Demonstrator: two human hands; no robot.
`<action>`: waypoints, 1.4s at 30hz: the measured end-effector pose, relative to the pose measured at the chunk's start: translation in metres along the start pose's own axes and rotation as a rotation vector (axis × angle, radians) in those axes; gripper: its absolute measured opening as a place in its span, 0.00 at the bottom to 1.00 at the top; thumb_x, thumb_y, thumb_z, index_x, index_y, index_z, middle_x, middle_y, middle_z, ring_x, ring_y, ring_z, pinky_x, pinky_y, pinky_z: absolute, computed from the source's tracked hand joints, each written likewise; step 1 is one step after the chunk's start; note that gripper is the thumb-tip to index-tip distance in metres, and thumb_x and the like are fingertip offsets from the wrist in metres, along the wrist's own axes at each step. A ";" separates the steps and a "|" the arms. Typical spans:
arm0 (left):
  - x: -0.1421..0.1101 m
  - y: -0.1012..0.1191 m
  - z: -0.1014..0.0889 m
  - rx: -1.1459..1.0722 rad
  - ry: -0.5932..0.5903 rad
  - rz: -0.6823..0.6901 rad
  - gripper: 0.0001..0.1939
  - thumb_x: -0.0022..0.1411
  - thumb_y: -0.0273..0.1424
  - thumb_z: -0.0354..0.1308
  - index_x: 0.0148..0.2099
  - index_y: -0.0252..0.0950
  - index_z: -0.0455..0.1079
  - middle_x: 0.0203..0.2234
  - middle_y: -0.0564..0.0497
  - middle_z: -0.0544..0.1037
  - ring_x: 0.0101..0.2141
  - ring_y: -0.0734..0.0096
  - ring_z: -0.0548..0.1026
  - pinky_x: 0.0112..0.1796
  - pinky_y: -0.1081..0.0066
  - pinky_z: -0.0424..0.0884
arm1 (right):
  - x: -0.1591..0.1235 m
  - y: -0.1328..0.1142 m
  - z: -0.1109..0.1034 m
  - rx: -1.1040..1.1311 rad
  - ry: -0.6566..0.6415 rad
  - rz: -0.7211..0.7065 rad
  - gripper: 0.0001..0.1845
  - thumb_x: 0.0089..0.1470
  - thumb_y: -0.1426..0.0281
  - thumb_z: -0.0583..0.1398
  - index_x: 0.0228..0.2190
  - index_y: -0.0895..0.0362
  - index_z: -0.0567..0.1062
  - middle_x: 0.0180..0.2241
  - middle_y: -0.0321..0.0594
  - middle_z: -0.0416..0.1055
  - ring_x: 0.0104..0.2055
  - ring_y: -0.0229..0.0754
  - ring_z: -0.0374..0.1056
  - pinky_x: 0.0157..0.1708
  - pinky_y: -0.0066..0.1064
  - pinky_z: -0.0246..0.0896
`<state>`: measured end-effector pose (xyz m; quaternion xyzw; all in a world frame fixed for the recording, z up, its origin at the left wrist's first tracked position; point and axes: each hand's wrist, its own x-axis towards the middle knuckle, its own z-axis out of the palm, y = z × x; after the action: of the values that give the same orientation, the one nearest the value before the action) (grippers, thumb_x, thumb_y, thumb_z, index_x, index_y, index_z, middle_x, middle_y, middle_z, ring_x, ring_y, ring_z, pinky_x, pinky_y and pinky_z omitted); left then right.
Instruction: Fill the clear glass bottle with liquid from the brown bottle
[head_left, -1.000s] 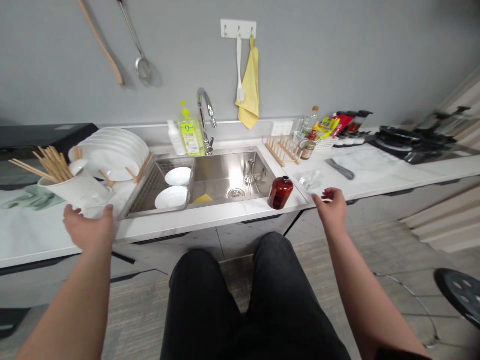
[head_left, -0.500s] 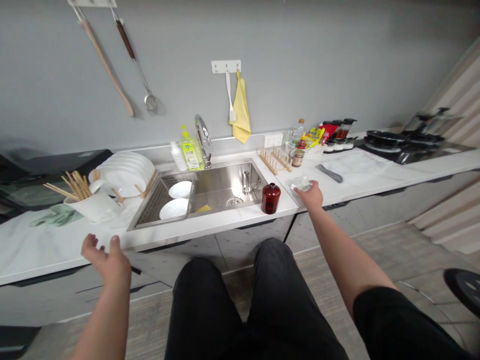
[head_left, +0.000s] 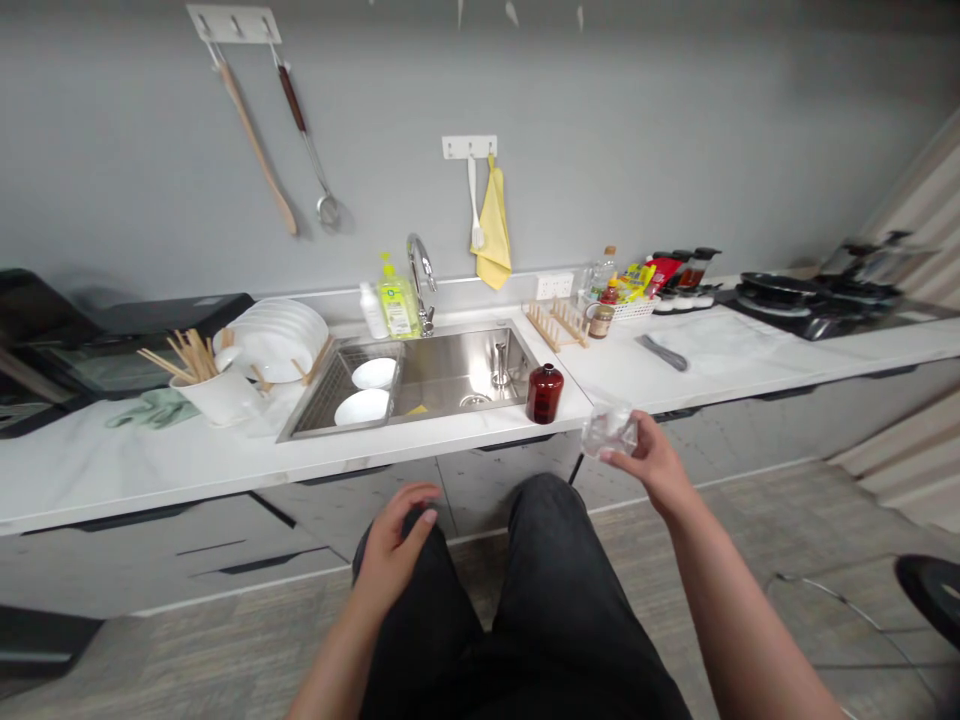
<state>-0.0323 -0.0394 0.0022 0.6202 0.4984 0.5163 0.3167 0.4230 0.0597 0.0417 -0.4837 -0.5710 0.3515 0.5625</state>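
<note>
My right hand (head_left: 651, 462) grips a small clear, see-through piece of glass or plastic (head_left: 609, 430), held in front of the counter edge; its exact kind is hard to make out. To its left, a dark red-brown glass bottle (head_left: 544, 394) with a short neck stands upright at the front right corner of the sink, touched by neither hand. My left hand (head_left: 397, 540) hangs over my left knee, below the counter's front edge. Its fingers are bent a little, thumb apart from them, with nothing held.
The steel sink (head_left: 450, 375) has white bowls (head_left: 364, 407) in a wire basket on its left. Further left are stacked plates (head_left: 277, 335) and a tub of chopsticks (head_left: 221, 395). A wooden rack (head_left: 556, 325), grey strip (head_left: 663, 352) and stove (head_left: 802, 305) lie to the right.
My right hand has lifted the clear piece off the counter and drawn it toward me. My left hand has moved right, from the counter's left part to above my knee.
</note>
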 end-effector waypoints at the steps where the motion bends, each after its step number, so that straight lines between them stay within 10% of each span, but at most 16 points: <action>1: 0.000 0.012 0.011 -0.047 -0.045 0.004 0.17 0.75 0.48 0.68 0.59 0.47 0.84 0.57 0.42 0.86 0.60 0.46 0.83 0.63 0.46 0.77 | -0.019 -0.008 0.008 0.022 -0.097 0.008 0.40 0.47 0.50 0.83 0.54 0.48 0.76 0.54 0.47 0.83 0.56 0.59 0.81 0.58 0.52 0.79; 8: -0.007 0.081 0.056 -0.275 -0.342 0.092 0.43 0.77 0.42 0.69 0.85 0.53 0.56 0.73 0.40 0.78 0.73 0.46 0.75 0.75 0.41 0.65 | -0.106 -0.035 0.086 0.278 -0.602 0.094 0.48 0.47 0.53 0.85 0.64 0.46 0.76 0.62 0.49 0.82 0.60 0.59 0.82 0.62 0.51 0.79; 13: -0.011 0.093 0.046 -0.280 -0.417 0.031 0.35 0.79 0.43 0.67 0.82 0.51 0.65 0.69 0.41 0.82 0.70 0.45 0.79 0.74 0.41 0.68 | -0.113 -0.049 0.123 0.413 -0.769 0.064 0.49 0.47 0.59 0.85 0.66 0.47 0.77 0.65 0.48 0.81 0.64 0.58 0.81 0.64 0.49 0.78; 25: -0.006 0.080 0.051 -0.217 -0.122 -0.088 0.34 0.52 0.46 0.86 0.58 0.46 0.83 0.46 0.42 0.87 0.49 0.46 0.87 0.57 0.45 0.82 | -0.115 -0.047 0.147 0.253 -0.655 0.003 0.48 0.44 0.56 0.86 0.63 0.49 0.79 0.61 0.47 0.83 0.60 0.59 0.82 0.63 0.51 0.79; 31: -0.014 0.092 0.046 -0.314 -0.307 0.010 0.41 0.70 0.45 0.75 0.79 0.49 0.67 0.64 0.39 0.84 0.72 0.40 0.76 0.71 0.41 0.71 | -0.116 -0.049 0.143 0.230 -0.642 -0.055 0.45 0.47 0.58 0.85 0.63 0.47 0.80 0.61 0.46 0.83 0.59 0.60 0.83 0.59 0.50 0.81; 38: -0.008 0.092 0.048 -0.189 -0.230 0.010 0.41 0.58 0.41 0.84 0.70 0.47 0.76 0.52 0.44 0.85 0.54 0.47 0.85 0.62 0.47 0.79 | -0.118 -0.050 0.143 0.216 -0.651 -0.067 0.48 0.45 0.61 0.86 0.64 0.46 0.80 0.61 0.47 0.83 0.61 0.61 0.82 0.62 0.52 0.80; 42: -0.009 0.096 0.039 -0.262 -0.413 0.073 0.43 0.70 0.42 0.75 0.81 0.48 0.66 0.64 0.40 0.84 0.71 0.41 0.77 0.73 0.41 0.69 | -0.119 -0.045 0.145 0.240 -0.657 -0.070 0.49 0.46 0.61 0.86 0.67 0.46 0.79 0.62 0.47 0.83 0.59 0.59 0.83 0.60 0.51 0.81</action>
<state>0.0335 -0.0721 0.0755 0.6839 0.3293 0.4497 0.4709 0.2613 -0.0452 0.0313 -0.2555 -0.6924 0.5334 0.4132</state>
